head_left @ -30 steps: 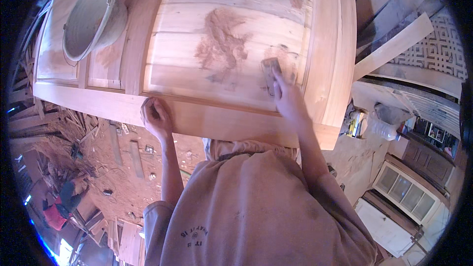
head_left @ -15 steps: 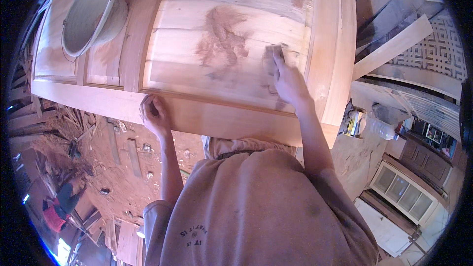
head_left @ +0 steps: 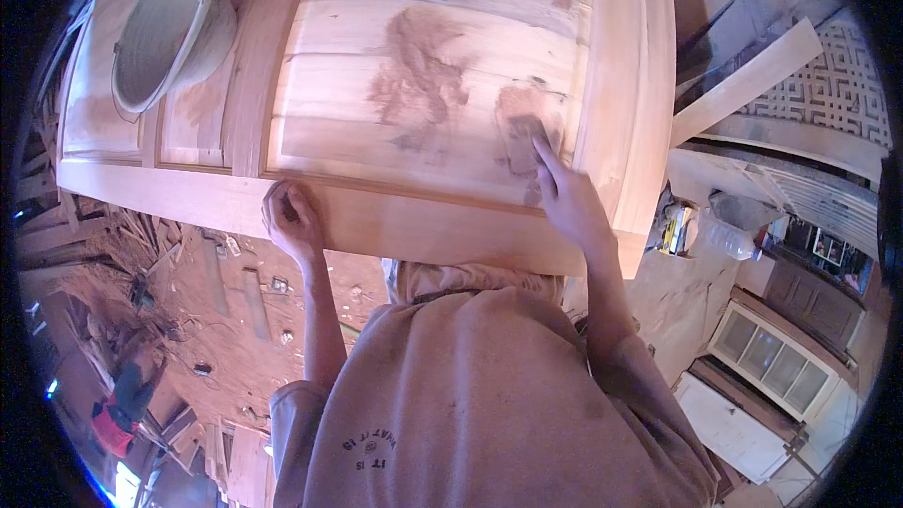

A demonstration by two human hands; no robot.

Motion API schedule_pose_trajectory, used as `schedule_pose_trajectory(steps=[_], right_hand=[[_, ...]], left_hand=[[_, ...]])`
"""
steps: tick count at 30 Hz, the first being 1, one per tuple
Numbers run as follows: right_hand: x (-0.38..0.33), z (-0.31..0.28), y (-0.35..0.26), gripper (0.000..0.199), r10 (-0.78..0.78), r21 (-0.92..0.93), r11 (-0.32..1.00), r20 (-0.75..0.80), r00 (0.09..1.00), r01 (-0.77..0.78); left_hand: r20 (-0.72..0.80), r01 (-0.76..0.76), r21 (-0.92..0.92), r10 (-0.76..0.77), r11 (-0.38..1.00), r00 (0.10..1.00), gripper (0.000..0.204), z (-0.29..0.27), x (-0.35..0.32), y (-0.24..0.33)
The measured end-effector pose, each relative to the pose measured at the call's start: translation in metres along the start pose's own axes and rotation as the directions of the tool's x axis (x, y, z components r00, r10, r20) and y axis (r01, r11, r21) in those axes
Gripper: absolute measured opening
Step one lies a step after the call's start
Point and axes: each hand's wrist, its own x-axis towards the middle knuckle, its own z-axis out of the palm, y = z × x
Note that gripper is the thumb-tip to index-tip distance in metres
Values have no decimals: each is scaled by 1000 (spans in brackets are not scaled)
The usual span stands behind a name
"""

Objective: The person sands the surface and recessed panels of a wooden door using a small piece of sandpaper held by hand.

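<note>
The right hand [head_left: 572,207] is gripping a dark block [head_left: 520,145] toward the near right corner of the wooden door [head_left: 423,225]; it is likely feeling light and stiff, best taken by its sides. The left hand [head_left: 293,219] is curling at the near edge, hold unclear.

Both arms bent, forearms directed away from the torso. The left forearm [head_left: 324,325] rises almost straight to a slightly bent wrist [head_left: 311,256]; the left hand [head_left: 297,221] is loosely curled around a shadowed hollow. The right forearm [head_left: 609,292] slants up and inward; the right hand [head_left: 569,199], slightly blurred, reaches farther forward, one finger [head_left: 546,162] extended toward the upper left.
</note>
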Motion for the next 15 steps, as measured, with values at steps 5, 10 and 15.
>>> schedule_pose_trajectory(steps=[5,10,15], right_hand=[[67,11,-25,47,-32,-161,986,-9,999,30],[24,32,-11,56,9,-173,985,17,1000,-6],[-43,36,1,59,127,-98,988,113,986,-116]], left_hand=[[3,23,8,-23,1000,1000,17,3,-1,0],[-11,-19,-10,19,1000,1000,16,2,0,1],[3,3,4,-3,1000,1000,15,0,-2,-1]])
